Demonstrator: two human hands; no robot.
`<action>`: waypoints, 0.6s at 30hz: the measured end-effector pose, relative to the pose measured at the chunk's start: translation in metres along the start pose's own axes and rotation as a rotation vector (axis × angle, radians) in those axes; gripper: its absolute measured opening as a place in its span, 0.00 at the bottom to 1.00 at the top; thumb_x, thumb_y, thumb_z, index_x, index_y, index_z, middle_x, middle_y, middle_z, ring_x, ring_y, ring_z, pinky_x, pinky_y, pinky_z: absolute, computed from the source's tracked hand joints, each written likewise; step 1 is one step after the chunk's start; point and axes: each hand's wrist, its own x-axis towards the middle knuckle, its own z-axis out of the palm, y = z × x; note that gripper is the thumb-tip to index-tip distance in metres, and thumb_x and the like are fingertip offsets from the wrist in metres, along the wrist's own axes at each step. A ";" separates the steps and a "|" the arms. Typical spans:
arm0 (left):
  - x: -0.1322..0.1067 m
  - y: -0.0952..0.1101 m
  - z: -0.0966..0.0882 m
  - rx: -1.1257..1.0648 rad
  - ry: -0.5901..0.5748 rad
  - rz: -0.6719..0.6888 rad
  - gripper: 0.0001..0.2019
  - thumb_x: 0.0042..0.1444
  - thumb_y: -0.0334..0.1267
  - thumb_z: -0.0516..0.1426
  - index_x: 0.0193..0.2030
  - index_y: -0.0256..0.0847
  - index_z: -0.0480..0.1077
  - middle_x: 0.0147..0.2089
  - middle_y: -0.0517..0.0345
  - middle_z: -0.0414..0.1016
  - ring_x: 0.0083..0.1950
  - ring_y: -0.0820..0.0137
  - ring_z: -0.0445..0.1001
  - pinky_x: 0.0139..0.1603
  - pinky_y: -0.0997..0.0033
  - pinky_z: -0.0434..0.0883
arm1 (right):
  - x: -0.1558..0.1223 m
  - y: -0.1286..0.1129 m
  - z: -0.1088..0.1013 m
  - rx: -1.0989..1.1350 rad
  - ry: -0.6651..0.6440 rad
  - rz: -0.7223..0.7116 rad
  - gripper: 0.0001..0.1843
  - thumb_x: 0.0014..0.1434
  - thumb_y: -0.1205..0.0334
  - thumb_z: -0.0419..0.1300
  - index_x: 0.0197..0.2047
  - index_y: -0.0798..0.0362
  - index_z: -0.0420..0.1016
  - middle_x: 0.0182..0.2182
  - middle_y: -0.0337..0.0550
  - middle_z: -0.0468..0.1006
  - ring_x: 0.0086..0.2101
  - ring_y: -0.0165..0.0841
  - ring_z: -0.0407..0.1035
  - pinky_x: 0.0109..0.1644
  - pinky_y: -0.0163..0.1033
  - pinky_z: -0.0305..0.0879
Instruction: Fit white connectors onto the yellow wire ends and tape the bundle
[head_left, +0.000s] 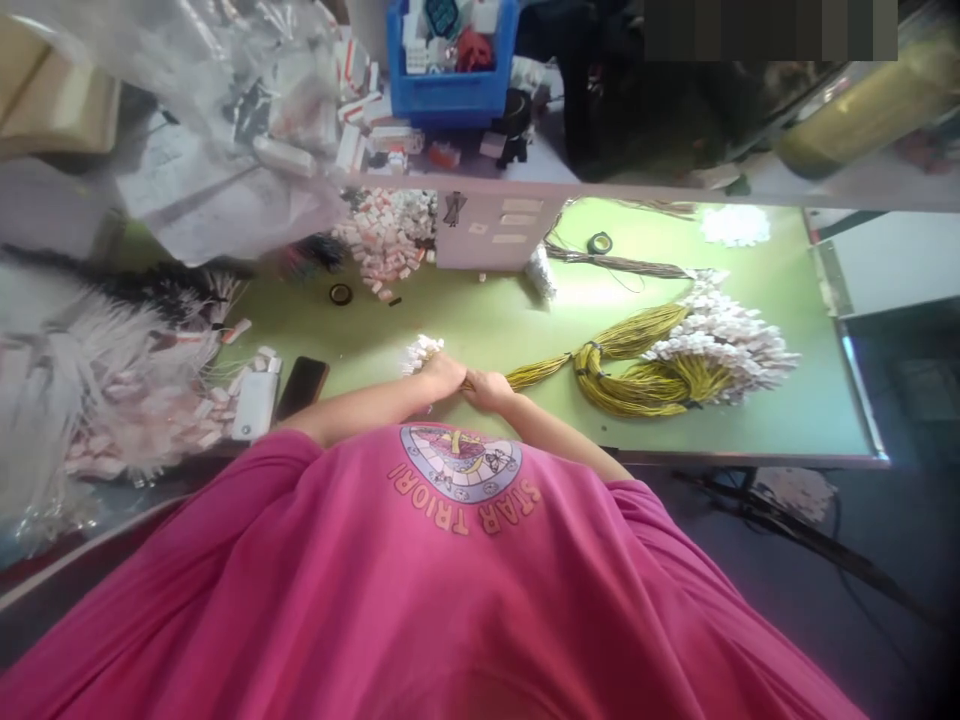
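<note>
My left hand (447, 373) is closed around a yellow wire bundle near the end where white connectors (421, 350) poke out. Right beside it, my right hand (489, 389) is closed on the same wire bundle (541, 371). From there the wires run right across the green tabletop to a thick coiled yellow hank (626, 385), bound with black ties. A dense cluster of white connectors (739, 345) sits at the hank's far end. My fingers hide the wires between the two hands.
Left of my arms lie a phone (302, 387), a white power bank (256, 403) and heaped connector wires (142, 400). Black tape (340, 294) lies behind. A shelf (600, 192) crosses above the table, carrying a blue bin (454, 95). Brown wires (622, 263) stretch along the back.
</note>
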 end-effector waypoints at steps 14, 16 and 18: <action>0.001 -0.014 -0.001 -0.088 -0.011 -0.098 0.12 0.59 0.29 0.50 0.41 0.32 0.74 0.33 0.41 0.77 0.38 0.59 0.76 0.54 0.52 0.62 | 0.017 -0.004 -0.007 -0.107 -0.015 -0.059 0.18 0.60 0.67 0.48 0.52 0.54 0.68 0.48 0.54 0.73 0.49 0.41 0.68 0.52 0.43 0.60; -0.002 -0.013 -0.002 -0.128 -0.007 -0.085 0.14 0.60 0.31 0.49 0.49 0.32 0.71 0.37 0.40 0.77 0.40 0.58 0.76 0.50 0.55 0.66 | 0.021 -0.002 -0.004 -0.132 -0.035 -0.073 0.20 0.61 0.68 0.46 0.55 0.55 0.66 0.49 0.55 0.72 0.47 0.41 0.69 0.50 0.42 0.61; -0.005 -0.019 -0.005 -0.163 0.009 -0.012 0.17 0.58 0.35 0.55 0.54 0.36 0.69 0.46 0.42 0.76 0.48 0.58 0.74 0.51 0.59 0.66 | 0.024 -0.001 -0.001 -0.151 -0.043 -0.077 0.21 0.62 0.68 0.44 0.56 0.55 0.65 0.51 0.56 0.71 0.47 0.41 0.70 0.48 0.42 0.62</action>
